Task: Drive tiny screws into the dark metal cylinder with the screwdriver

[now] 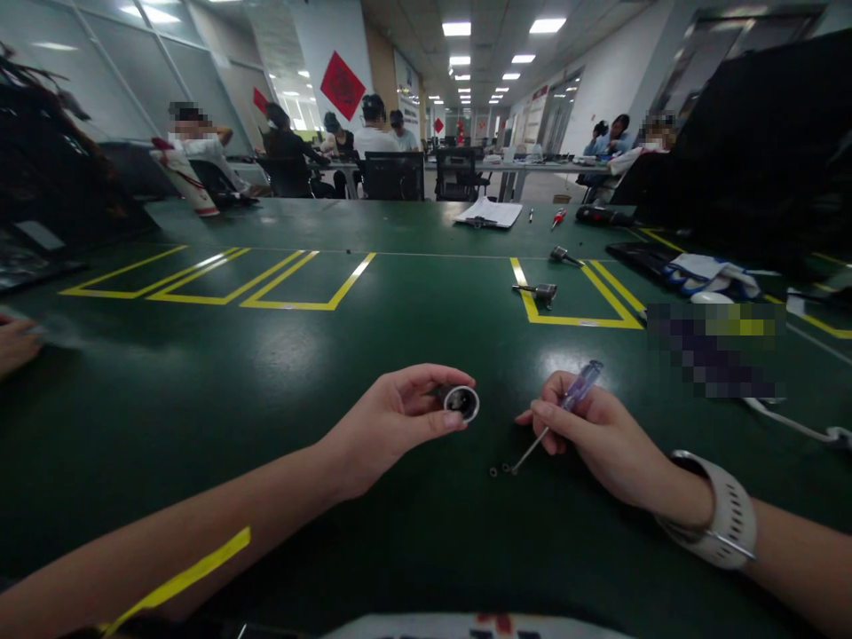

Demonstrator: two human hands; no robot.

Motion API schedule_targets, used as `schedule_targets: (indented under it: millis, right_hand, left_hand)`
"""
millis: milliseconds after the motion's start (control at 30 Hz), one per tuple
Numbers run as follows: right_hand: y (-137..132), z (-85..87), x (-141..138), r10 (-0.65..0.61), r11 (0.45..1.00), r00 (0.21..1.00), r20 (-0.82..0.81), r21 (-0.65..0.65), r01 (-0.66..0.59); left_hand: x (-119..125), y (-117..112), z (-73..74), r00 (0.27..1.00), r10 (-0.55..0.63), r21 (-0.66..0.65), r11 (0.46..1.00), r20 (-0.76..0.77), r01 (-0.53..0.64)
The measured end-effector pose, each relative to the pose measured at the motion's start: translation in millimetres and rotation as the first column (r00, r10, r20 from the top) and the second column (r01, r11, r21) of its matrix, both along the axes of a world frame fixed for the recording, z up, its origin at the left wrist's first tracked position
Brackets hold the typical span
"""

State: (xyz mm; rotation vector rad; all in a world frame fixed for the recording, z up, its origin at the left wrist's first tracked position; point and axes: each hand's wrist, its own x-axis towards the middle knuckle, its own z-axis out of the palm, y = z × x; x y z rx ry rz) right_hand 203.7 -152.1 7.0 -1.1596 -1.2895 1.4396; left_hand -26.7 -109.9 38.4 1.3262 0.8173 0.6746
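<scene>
Between the thumb and fingers of my left hand point(392, 417) is a short round metal housing point(469, 406), its open end facing right and toward me. Dark parts show inside its pale rim, too small to make out. My right hand point(592, 426) grips a screwdriver point(581, 385) by its clear purple handle, with the shaft slanting down to the left. Its tip is at a small nut-like part point(506, 468) on the green table point(280, 390); whether they touch I cannot tell. Beside that lies another small ring-shaped part point(493, 473).
Two metal parts with shafts, one in a yellow taped outline point(544, 291) and one behind it point(564, 256), lie ahead. A clipboard point(489, 213), a red screwdriver point(558, 218) and gloves point(712, 273) are farther off. Another person's hand point(17, 340) rests at the left edge.
</scene>
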Motion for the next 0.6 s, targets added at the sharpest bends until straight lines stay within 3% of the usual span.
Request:
schedule_targets:
  millis: [200, 400, 500, 600]
  right_hand:
    - [1.2, 1.8, 2.2, 0.017, 0.998, 0.994, 0.103, 0.051, -0.023]
    - [-5.8, 11.3, -2.5, -0.016, 0.971, 0.921, 0.390, 0.227, -0.079]
    - [-15.1, 12.7, -6.6, -0.120, 0.899, 0.843, 0.524, 0.419, -0.132]
    - [-24.3, 10.6, -8.0, -0.171, 0.763, 0.800, 0.575, 0.591, -0.261]
  left_hand:
    - [-0.2, -0.1, -0.2, 1.000, -0.009, -0.034, 0.999, 0.009, 0.010]
    - [1.1, -0.2, -1.0, 1.000, 0.009, -0.044, 0.999, 0.013, -0.008]
    - [1.4, -1.4, -0.3, 1.000, 0.020, -0.051, 0.999, 0.014, -0.019]
    - [1.4, -2.7, 0.1, 1.000, 0.027, -0.069, 0.997, 0.005, -0.027]
